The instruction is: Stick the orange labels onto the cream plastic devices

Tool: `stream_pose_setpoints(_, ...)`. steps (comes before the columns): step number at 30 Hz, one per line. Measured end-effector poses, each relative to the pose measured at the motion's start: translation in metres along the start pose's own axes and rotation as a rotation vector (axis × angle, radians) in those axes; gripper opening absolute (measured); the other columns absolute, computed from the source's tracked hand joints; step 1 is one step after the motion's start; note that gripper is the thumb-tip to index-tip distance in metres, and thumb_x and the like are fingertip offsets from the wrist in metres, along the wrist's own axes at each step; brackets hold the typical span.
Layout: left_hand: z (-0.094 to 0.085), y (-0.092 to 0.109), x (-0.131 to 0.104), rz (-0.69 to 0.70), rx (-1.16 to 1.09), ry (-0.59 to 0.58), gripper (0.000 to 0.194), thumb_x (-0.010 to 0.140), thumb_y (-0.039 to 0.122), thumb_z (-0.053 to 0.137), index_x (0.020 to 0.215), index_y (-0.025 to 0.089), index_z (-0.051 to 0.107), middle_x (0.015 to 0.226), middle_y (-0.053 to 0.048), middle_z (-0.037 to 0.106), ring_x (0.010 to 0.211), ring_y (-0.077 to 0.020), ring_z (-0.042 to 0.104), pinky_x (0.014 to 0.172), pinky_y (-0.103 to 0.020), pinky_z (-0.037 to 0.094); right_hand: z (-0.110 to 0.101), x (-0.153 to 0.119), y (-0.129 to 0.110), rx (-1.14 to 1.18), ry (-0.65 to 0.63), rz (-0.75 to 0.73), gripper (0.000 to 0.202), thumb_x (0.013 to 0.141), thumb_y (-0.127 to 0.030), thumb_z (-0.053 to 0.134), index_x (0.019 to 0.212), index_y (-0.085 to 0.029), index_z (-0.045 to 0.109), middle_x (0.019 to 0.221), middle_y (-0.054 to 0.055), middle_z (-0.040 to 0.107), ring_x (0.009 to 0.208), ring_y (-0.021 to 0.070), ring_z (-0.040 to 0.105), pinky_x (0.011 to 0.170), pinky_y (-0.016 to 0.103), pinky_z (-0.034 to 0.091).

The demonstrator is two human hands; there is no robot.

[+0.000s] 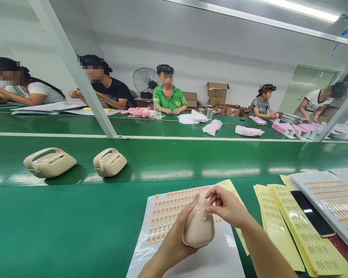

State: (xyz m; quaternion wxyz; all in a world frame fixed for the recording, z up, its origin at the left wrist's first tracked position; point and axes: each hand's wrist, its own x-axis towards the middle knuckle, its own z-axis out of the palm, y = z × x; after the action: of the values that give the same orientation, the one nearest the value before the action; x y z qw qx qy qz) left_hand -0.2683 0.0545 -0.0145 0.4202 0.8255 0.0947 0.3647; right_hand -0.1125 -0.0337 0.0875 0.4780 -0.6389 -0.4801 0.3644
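Note:
A beige plastic device with a carrying handle (199,227) is held up over a white sheet (211,262). My left hand (174,235) is wrapped round its left side and underside. At its top, beside the handle, my right hand (224,204) has thumb and forefinger drawn together against the surface; whatever lies between those fingertips is hidden or too small to name. Rows of small orange-and-clear stickers (159,220) cover the upper part of the sheet, which is partly hidden by my hands and the device.
Two similar beige devices (53,162) (110,162) lie on the green bench at the left. To my right are yellow label sheets (304,227), a black phone (311,212) and another stack of sticker sheets (333,200). Several co-workers sit across the bench, beyond a white post (78,73).

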Motion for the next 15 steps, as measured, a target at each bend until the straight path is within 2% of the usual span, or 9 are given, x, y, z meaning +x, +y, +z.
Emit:
stream_pose_setpoints(3, -0.002, 0.010, 0.003, 0.011, 0.012, -0.004, 0.092, 0.057, 0.018, 0.073, 0.131, 0.038, 0.021, 0.131, -0.012, 0.039, 0.118, -0.0358, 0.039, 0.090, -0.052, 0.038, 0.003, 0.000, -0.001, -0.032, -0.030, 0.016, 0.023, 0.063, -0.008, 0.059, 0.081, -0.019, 0.051, 0.065, -0.006, 0.051, 0.053, 0.0069, 0.037, 0.048, 0.019, 0.030)
stream_pose_setpoints(6, -0.003, 0.012, 0.004, 0.020, 0.019, -0.001, 0.091, 0.058, 0.017, 0.072, 0.131, 0.038, 0.021, 0.130, -0.012, 0.040, 0.118, -0.0349, 0.039, 0.090, -0.050, 0.038, 0.005, -0.001, -0.001, -0.070, -0.026, 0.016, 0.025, 0.062, -0.006, 0.058, 0.081, -0.020, 0.051, 0.065, -0.007, 0.050, 0.054, 0.0071, 0.037, 0.049, 0.019, 0.030)
stream_pose_setpoints(15, 0.003, -0.022, -0.010, 0.083, 0.056, 0.059, 0.088, 0.058, 0.027, 0.070, 0.132, 0.031, 0.023, 0.129, -0.014, 0.041, 0.112, -0.0349, 0.045, 0.085, -0.049, 0.044, 0.010, 0.000, -0.003, -0.087, 0.001, 0.006, 0.022, 0.062, -0.003, 0.055, 0.075, -0.020, 0.049, 0.067, -0.006, 0.050, 0.056, 0.0070, 0.039, 0.051, 0.018, 0.031)
